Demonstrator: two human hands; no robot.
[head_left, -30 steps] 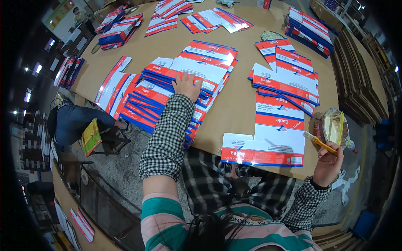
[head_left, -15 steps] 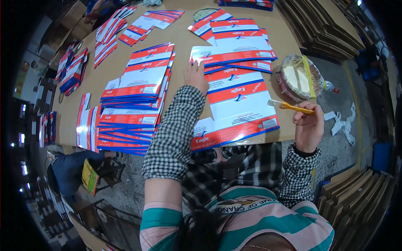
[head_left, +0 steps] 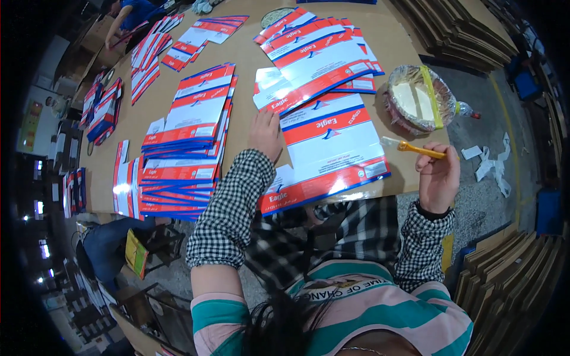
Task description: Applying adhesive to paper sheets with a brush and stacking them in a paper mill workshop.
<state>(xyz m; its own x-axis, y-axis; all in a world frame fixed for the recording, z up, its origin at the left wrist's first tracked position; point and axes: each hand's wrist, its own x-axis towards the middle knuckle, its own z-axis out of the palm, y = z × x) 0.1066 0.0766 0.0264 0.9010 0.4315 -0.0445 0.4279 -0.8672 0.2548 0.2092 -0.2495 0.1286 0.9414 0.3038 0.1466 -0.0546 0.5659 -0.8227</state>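
Note:
My right hand (head_left: 438, 178) is closed on the handle of a flat brush (head_left: 420, 150), its pale bristles pointing left toward a flat carton. This red, white and blue carton (head_left: 336, 144) lies in front of me on the table, its near edge at the table's edge. Just off its left side rests my left hand (head_left: 265, 135), fingers stretched forward and fingertips by the lower left corner of a fanned pile of similar cartons (head_left: 323, 59). A plastic-lined bowl (head_left: 415, 101) of creamy white paste stands to the right, with a yellow strip across its top.
A tall stack of flat cartons (head_left: 199, 113) is on my left, with more piles behind. Brown cardboard sheets (head_left: 454, 29) are stacked at the far right, others (head_left: 504, 279) at the near right. Another person (head_left: 133, 15) is at the far left.
The upper carton pile has turned and slid, its left end now nearer me and its sheets more fanned. My left hand has moved slightly nearer. My right hand still holds the brush.

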